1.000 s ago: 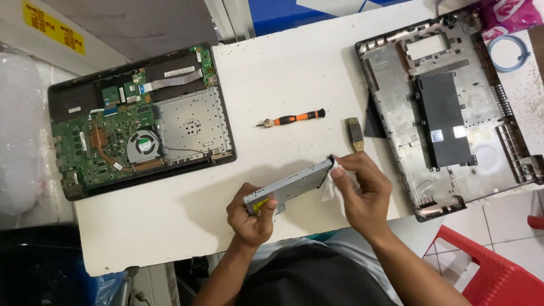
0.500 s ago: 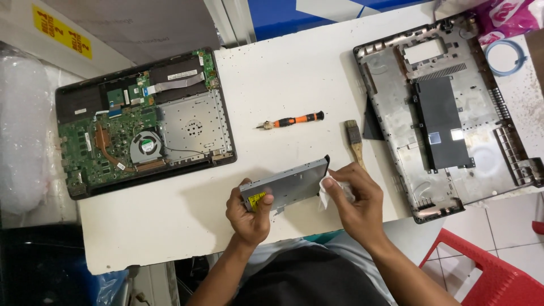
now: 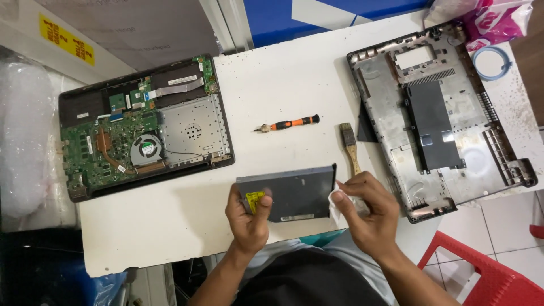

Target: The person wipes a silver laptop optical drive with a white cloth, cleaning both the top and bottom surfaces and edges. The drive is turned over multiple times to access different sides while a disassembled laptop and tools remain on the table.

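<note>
My left hand (image 3: 248, 218) grips the left end of a flat grey optical drive (image 3: 292, 194) with a yellow sticker, held just above the near edge of the white table (image 3: 170, 226). At the drive's right end, my right hand (image 3: 367, 212) presses a small white cloth (image 3: 335, 211) against its black front edge. An opened laptop (image 3: 144, 127) with a green circuit board and fan lies at the far left. Its removed bottom cover (image 3: 439, 116) lies at the right.
A small orange and black screwdriver (image 3: 288, 123) lies at mid-table. A wooden-handled brush (image 3: 349, 146) rests beside the cover. A blue ring (image 3: 490, 62) and a pink bag (image 3: 493, 20) sit far right. A red plastic stool (image 3: 487, 272) stands below the table's right corner.
The drive has turned from tilted on edge to lying flatter, top face up. My right hand shifted down to the drive's right end with the cloth.
</note>
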